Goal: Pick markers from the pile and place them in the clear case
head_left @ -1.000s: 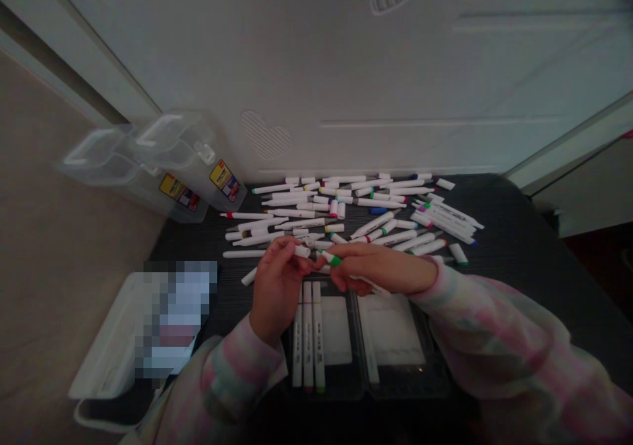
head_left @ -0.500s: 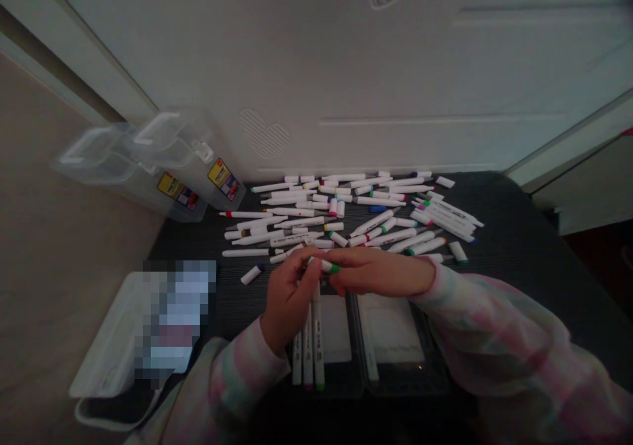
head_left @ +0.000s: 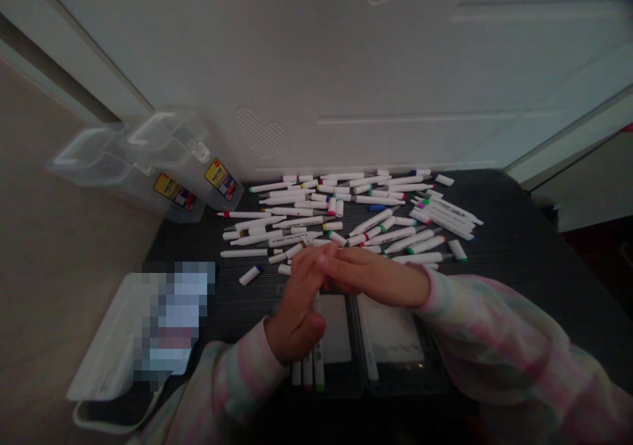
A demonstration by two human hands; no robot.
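My left hand [head_left: 299, 310] and my right hand [head_left: 373, 277] meet over the clear open tray, with their fingertips overlapping. The left thumb points down and to the right, away from its fingers. My right fingers are pressed together against the left ones. What lies between the hands is hidden. Below my left hand, several white markers [head_left: 307, 369] lie side by side in the left half of the tray [head_left: 341, 385]. Another single marker [head_left: 370, 359] rests along the left side of the right half.
Many loose markers and caps [head_left: 393, 235] cover the dark table [head_left: 514, 260] behind my hands. Two clear plastic cases [head_left: 171, 158] stand at the back left. A blurred-out phone-like screen [head_left: 175, 320] and a white lid [head_left: 106, 339] lie at the left. A white panel rises behind.
The green-ended white piece pinched in my left fingers has gone out of sight. My left thumb has moved down, away from the fingers, and my right hand has shifted slightly left over them.
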